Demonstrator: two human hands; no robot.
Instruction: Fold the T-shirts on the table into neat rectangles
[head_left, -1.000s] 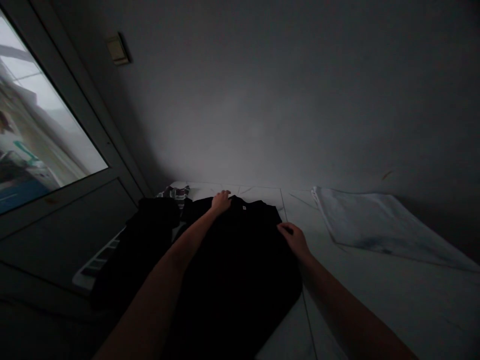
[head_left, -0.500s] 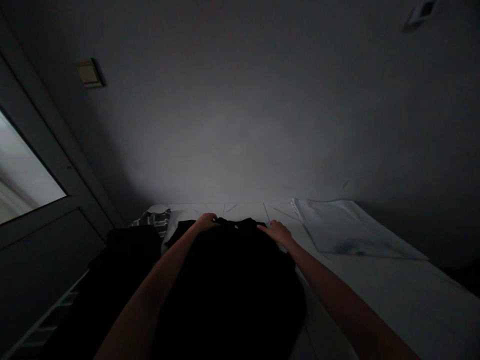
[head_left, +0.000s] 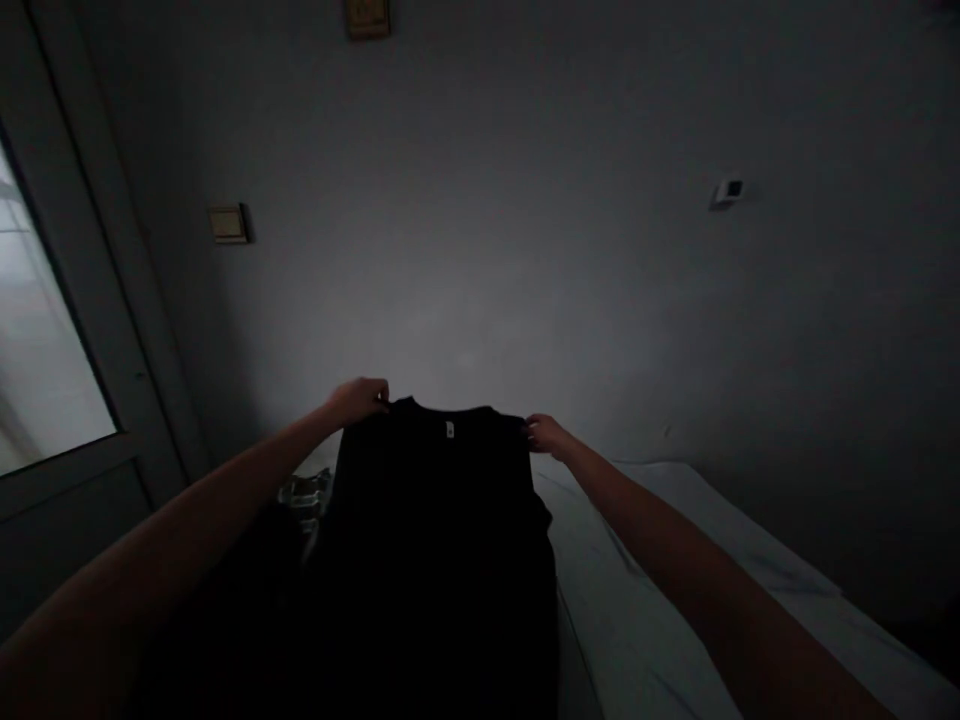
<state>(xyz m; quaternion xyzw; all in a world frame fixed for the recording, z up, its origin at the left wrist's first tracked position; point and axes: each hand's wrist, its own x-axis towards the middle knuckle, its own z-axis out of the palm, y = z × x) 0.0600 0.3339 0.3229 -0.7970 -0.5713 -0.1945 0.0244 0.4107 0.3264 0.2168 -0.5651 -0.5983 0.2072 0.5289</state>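
A black shirt [head_left: 442, 540] hangs spread out in front of me, its neckline at the top with a small pale label [head_left: 450, 429] inside. My left hand [head_left: 361, 398] is closed on the shirt's left shoulder, thumb and fingers pinching the cloth. At the opposite shoulder my right hand [head_left: 546, 436] grips the fabric in the same way. The lower part of the shirt runs out of view at the bottom, and its folds are lost in the dark.
Behind the shirt lies a bed with a pale sheet [head_left: 622, 620]. Dark cloth and a striped cloth [head_left: 306, 495] lie at left. A grey wall [head_left: 480, 250] with a switch plate [head_left: 229, 224] rises behind. A door with a glass pane [head_left: 45, 340] stands at far left.
Both hands have risen and moved apart, from near the collar to the shoulders, lifting the shirt's top off the bed. The camera view has tilted upward.
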